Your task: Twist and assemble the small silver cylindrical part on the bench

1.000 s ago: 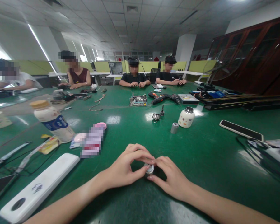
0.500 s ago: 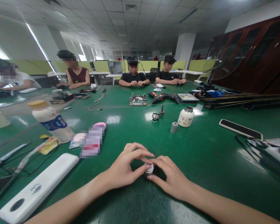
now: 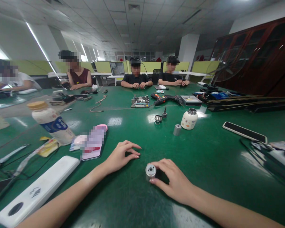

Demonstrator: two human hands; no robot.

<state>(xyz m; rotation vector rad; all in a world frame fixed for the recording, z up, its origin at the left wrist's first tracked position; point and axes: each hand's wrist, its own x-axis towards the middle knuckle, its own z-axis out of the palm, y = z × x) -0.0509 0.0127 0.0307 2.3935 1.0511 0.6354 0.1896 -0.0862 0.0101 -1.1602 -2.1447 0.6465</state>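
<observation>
A short silver metal cylinder [image 3: 150, 173] stands upright on the green table, its top face showing a dark centre hole and smaller holes. My right hand [image 3: 174, 183] pinches it between thumb and fingers from the right. To the left and slightly farther away, my left hand [image 3: 122, 157] hovers over the table with thumb and fingers apart, holding nothing. Beyond my hands stands a similar grey cylinder [image 3: 177, 130], beside an uncapped cream flask [image 3: 189, 119] with small printed figures. A small metal cup-like part [image 3: 158, 119] and a dark stepped part [image 3: 165, 112] are behind it.
To my left are a long white device [image 3: 41, 190], a lilac phone-like item [image 3: 93, 142] and a milk bottle [image 3: 53, 123]. A circuit board [image 3: 140, 101] and power drills [image 3: 165, 99] lie farther back. A white-framed phone [image 3: 244, 131] is at right. Several people sit across the table.
My left hand has come off the silver cylinder and drawn away to the left, uncovering its top. My right hand stays on the cylinder in nearly the same place.
</observation>
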